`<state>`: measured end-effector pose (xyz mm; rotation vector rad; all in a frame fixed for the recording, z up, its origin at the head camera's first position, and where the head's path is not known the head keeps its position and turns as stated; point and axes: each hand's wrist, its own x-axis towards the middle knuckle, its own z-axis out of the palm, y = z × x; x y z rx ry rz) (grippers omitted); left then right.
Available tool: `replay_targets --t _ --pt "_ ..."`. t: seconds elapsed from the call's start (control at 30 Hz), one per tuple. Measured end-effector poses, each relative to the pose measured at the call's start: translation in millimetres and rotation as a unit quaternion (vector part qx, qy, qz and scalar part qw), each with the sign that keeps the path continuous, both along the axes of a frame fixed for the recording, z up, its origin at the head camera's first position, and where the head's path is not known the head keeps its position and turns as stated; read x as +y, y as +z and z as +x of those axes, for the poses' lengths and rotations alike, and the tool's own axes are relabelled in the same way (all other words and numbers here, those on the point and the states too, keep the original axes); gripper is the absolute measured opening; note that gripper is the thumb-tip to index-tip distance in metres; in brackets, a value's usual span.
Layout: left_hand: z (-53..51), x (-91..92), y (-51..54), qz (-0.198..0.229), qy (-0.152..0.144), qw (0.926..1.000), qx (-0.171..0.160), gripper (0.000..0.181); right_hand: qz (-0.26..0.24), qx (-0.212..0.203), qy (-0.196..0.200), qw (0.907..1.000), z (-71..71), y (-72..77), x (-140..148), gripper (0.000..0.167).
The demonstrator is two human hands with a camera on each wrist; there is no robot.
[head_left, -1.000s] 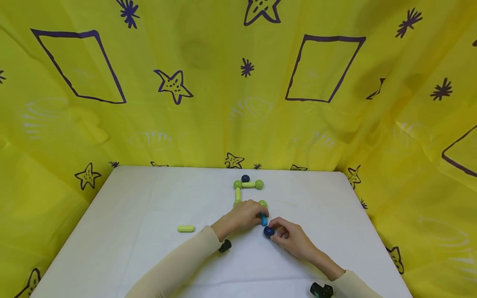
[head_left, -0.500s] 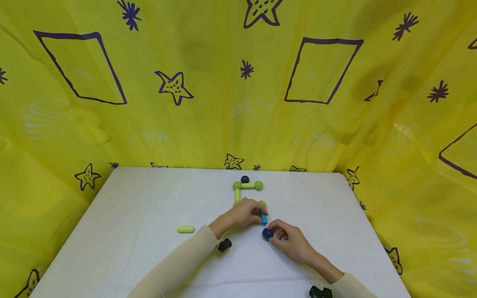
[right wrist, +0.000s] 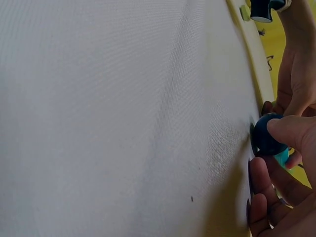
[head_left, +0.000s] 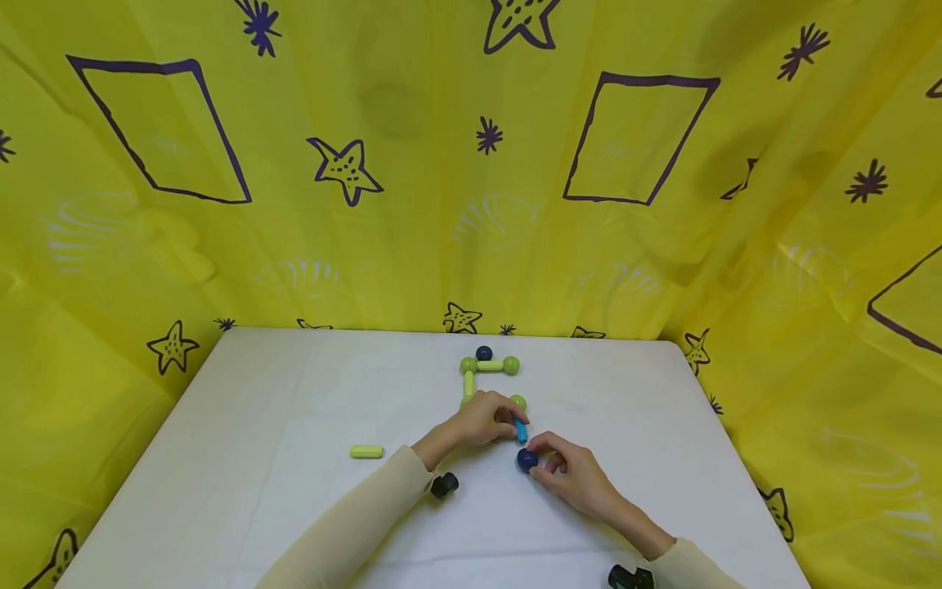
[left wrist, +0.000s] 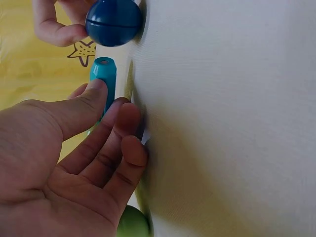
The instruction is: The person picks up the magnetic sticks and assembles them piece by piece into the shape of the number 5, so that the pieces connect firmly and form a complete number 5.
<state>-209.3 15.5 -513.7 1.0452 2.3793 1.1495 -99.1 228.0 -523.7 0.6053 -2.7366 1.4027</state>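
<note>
My left hand pinches a blue rod between thumb and fingers; the left wrist view shows the rod's end pointing towards the ball. Just in front of it, my right hand holds a dark blue ball between thumb and fingertips, on the table. A small gap parts rod and ball in the left wrist view. Beyond the left hand lie joined green balls and yellow-green rods: a corner ball, a rod, and an end ball. Another green ball shows past the left fingers, which hide part of this shape.
A loose yellow-green rod lies left of the left forearm. A second dark blue ball sits behind the green shape. The white table meets a yellow patterned curtain at the back and sides. Each wrist carries a black camera.
The dark blue ball in the right hand has shifted slightly left, and a small gap from the blue rod now shows. The left hand stays almost still.
</note>
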Motion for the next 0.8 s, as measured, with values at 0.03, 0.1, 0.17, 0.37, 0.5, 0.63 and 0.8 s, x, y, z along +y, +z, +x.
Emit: replay_targets --t 0.03,0.1,0.17,0.37,0.5,0.63,0.8 --pt "0.1 -0.1 0.0 -0.001 0.001 1.0 0.001 0.016 -0.002 0.0 -0.002 1.0 -0.1 0.2 -1.0 0.028" --pt "0.2 -0.4 0.0 -0.002 0.002 1.0 0.002 0.016 -0.006 0.0 -0.005 1.0 -0.5 0.6 -3.4 0.028" --pt "0.4 -0.6 0.2 -0.002 0.002 1.0 0.001 0.016 -0.008 0.001 -0.011 0.9999 -0.8 0.7 -5.5 0.028" --pt "1.7 -0.4 1.3 0.003 -0.003 1.0 -0.003 0.015 -0.006 -0.004 -0.034 0.9994 -1.0 2.0 -9.0 0.028" --pt "2.3 -0.3 2.0 0.004 -0.005 1.0 -0.003 0.015 -0.007 -0.015 -0.037 0.9992 -1.1 3.0 -9.5 0.027" --pt "2.5 -0.5 1.8 0.006 -0.005 1.0 -0.004 0.015 -0.008 -0.021 -0.037 0.9991 -1.2 3.2 -9.5 0.027" --pt "2.3 -2.1 1.2 0.011 -0.009 0.9999 -0.005 0.016 -0.007 -0.023 -0.039 0.9989 -1.4 2.5 -9.8 0.027"
